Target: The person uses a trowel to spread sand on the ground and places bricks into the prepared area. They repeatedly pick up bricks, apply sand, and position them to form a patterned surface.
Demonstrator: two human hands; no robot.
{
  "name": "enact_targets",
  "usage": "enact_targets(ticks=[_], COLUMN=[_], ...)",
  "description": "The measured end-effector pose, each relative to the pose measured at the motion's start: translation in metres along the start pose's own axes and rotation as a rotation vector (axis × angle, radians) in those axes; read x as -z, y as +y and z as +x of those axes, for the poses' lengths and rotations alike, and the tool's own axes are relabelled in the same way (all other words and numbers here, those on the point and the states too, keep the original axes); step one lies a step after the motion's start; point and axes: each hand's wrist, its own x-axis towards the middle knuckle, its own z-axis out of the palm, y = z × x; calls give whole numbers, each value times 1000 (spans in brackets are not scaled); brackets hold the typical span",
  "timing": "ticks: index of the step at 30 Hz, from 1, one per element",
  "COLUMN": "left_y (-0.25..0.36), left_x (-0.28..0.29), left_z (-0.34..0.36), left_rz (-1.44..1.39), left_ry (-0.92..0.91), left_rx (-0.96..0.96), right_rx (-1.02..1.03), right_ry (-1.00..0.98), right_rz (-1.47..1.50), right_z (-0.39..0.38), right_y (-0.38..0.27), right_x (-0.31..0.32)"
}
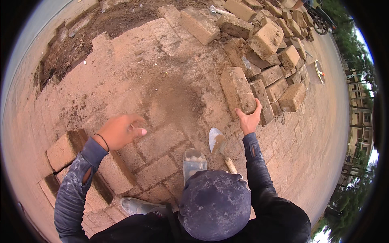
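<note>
Reddish paving of rectangular blocks [162, 170] spreads under the person, dusted with brown sand at its middle, with a bare strip of dark dug earth [113, 20] along the far left edge. Beyond it, to the right, loose tan stone blocks lie in a jumbled heap [275, 48], and a hammer [216, 10] rests at the heap's far side.

At the near edge of that heap lies one long tan rectangular paving block [237, 91], directly ahead of the right hand [249, 119] and well apart from the left hand [121, 131], which sits on the other side of the sandy patch. The block's near end meets the right hand; its far end points away from the person and slightly left, so its long axis runs almost straight ahead, broad face upward.

The right hand is spread open, thumb out to the right and fingers to the left, cupping the block's near end from below; it touches the block without being closed around it. The left hand is half curled, fingers bent loosely and thumb stretched toward the right, low over the paving and holding nothing; whether it touches the surface cannot be told.

Between the two forearms a steel trowel with a pale wooden handle [219, 143] lies on the paving, blade pointing away, just below the right hand. A grey shoe [194, 162] sits beside it.
</note>
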Motion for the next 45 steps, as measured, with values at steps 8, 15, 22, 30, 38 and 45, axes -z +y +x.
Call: enact_targets(ticks=[8,15,22,30,38,45], left_y=[5,24,27,40,3,-7], left_x=[5,15,31,18,-9,3], left_z=[-22,6,-2,-26,-5,20], left_rz=[-168,66,54,-42,235,281], left_ry=[71,41,122,340,438,420], left_rx=[-55,-211,-245,-332,-235,-187], right_rx=[461,249,658,1199,1315,552], right_ry=[-508,-523,-700,-739,-707,-439], right_rz=[-202,-514,-633,-348,-122,112], right_z=[60,45,49,24,-41,-33], right_y=[-94,-61,-119,-233,-275,-130], right_x=[49,71,53,34,-97,-36])
